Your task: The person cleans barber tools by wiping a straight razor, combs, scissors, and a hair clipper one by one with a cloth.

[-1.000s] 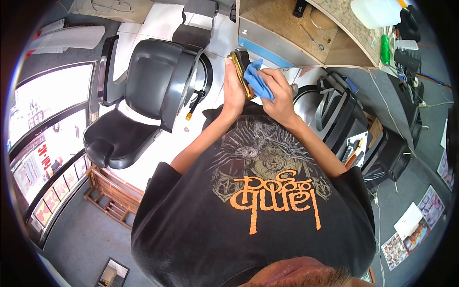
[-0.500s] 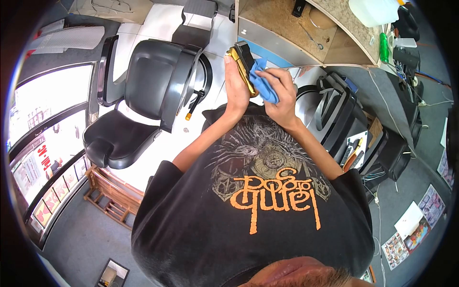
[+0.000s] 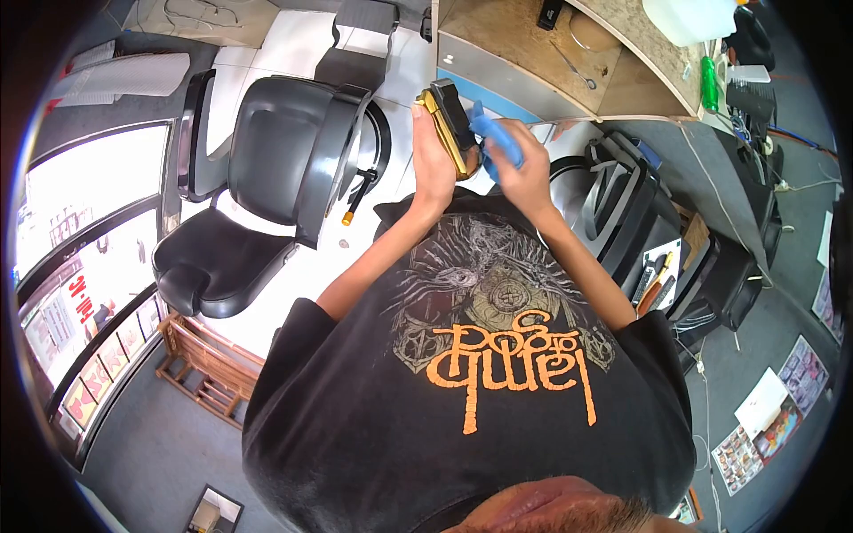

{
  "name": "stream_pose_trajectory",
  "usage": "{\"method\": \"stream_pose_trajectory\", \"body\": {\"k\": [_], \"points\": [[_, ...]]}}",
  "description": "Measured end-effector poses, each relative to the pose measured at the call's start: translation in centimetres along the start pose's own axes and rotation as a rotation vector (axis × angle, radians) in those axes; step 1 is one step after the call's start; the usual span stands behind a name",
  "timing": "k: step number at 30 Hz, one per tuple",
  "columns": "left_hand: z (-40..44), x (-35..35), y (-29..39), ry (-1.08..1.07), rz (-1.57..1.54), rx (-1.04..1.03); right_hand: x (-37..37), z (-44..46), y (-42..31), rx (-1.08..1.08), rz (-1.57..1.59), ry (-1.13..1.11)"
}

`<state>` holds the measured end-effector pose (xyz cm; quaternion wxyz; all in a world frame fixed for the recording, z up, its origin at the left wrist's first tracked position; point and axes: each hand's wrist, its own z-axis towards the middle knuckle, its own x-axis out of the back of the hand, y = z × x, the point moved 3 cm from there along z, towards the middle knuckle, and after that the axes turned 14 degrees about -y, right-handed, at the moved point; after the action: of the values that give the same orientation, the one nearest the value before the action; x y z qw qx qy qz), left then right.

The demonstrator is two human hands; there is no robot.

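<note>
In front of my chest, my left hand (image 3: 433, 162) is closed around a gold-and-black hair clipper (image 3: 455, 111), which stands tilted with its top end up. The gold side lies against my palm and the black side faces right. My right hand (image 3: 526, 169) pinches a folded blue cloth (image 3: 500, 142) beside the clipper's right side. Motion blurs the cloth a little, and I cannot tell whether it touches the clipper.
A black barber chair (image 3: 271, 151) stands to the left. At the upper right is a wooden counter (image 3: 498, 31) with a green bottle (image 3: 709, 84) at its edge. More black chairs (image 3: 644, 213) and a tray of tools (image 3: 659, 277) are on the right. A wooden bench (image 3: 200, 360) sits lower left.
My right hand with the blue cloth has shifted slightly, and the cloth's shape differs. More of the clipper's black side shows. My left hand still holds the clipper.
</note>
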<state>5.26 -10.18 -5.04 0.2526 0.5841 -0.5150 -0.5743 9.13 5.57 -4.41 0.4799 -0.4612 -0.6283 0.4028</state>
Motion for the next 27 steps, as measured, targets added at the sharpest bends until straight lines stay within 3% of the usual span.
{"method": "stream_pose_trajectory", "body": {"k": [1, 2, 5, 10, 13, 16, 22, 27], "points": [[0.2, 0.5, -0.2, 0.009, -0.031, 0.016, 0.1, 0.0, 1.3, -0.27, 0.249, -0.035], [0.3, 0.8, -0.5, 0.018, -0.063, 0.038, 0.4, 0.7, 3.5, -0.133, 0.639, -0.014], [0.9, 1.5, -1.1, 0.096, -0.16, 0.032, 1.5, 0.9, 3.8, -0.11, 1.307, -0.225], [0.6, 1.8, 0.2, 0.064, -0.165, 0.042, 1.8, 1.2, 1.3, -0.015, 1.292, -0.427], [0.9, 1.5, 0.5, 0.124, -0.117, -0.032, 1.5, 1.3, 0.5, -0.153, 1.378, -0.276], [0.9, 1.0, 1.0, 0.143, -0.196, -0.085, 1.5, 1.9, 1.1, -0.209, 1.59, -0.41], [0.7, 2.0, 0.9, 0.038, -0.346, -0.001, 2.6, 1.0, 1.2, -0.416, 1.249, -0.311], [0.9, 2.2, 1.0, 0.053, -0.355, -0.012, 2.8, 0.6, -0.1, -0.222, 1.097, -0.271]]}}
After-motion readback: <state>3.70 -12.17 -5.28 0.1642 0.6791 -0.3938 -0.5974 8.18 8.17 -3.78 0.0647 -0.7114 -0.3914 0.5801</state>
